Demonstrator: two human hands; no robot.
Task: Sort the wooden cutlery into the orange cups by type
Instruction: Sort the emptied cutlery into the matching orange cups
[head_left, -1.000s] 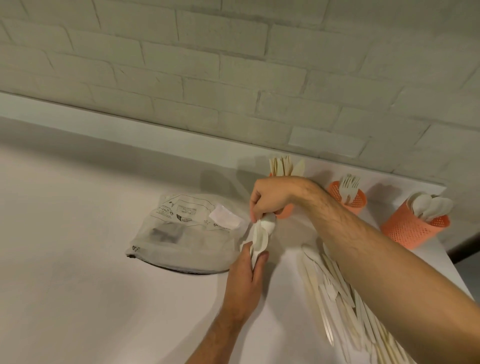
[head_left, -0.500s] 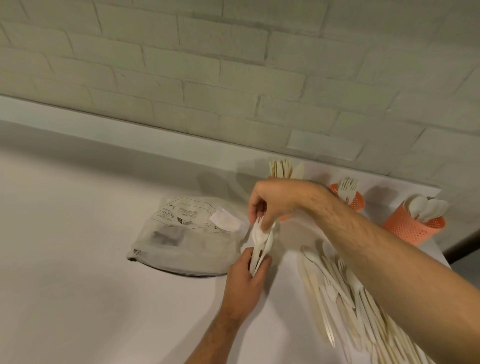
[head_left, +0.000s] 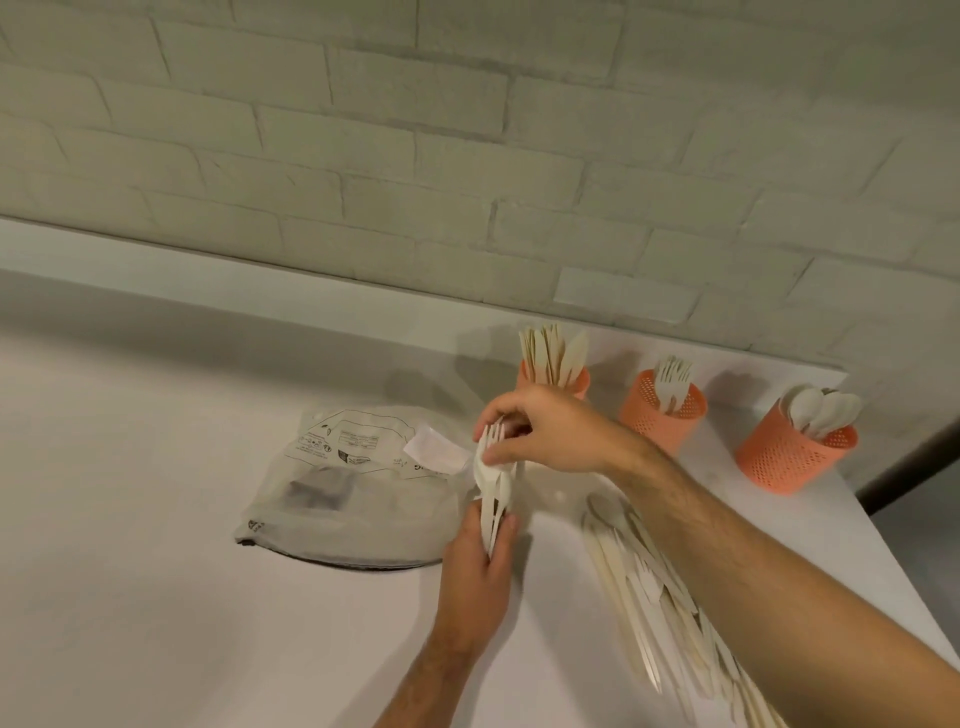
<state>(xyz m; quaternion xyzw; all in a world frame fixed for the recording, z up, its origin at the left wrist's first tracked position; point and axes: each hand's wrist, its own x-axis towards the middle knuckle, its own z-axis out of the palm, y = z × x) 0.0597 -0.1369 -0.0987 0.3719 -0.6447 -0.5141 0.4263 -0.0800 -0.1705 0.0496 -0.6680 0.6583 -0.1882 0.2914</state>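
Table: white, runs to the brick wall.
Bag: lies left of your hands.
Pile: loose cutlery, near right, partly under your right arm.
Cups: three, far right; knives, forks, spoons, left to right.
Left hand: fingers clamped on the bundle's lower end.
Right hand: fingertips pinch its top.

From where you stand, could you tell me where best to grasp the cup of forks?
Judging by its pose, take the fork cup around its bare mesh wall from the front. It stands upright, and the forks fill its mouth, so a grip from above looks awkward.
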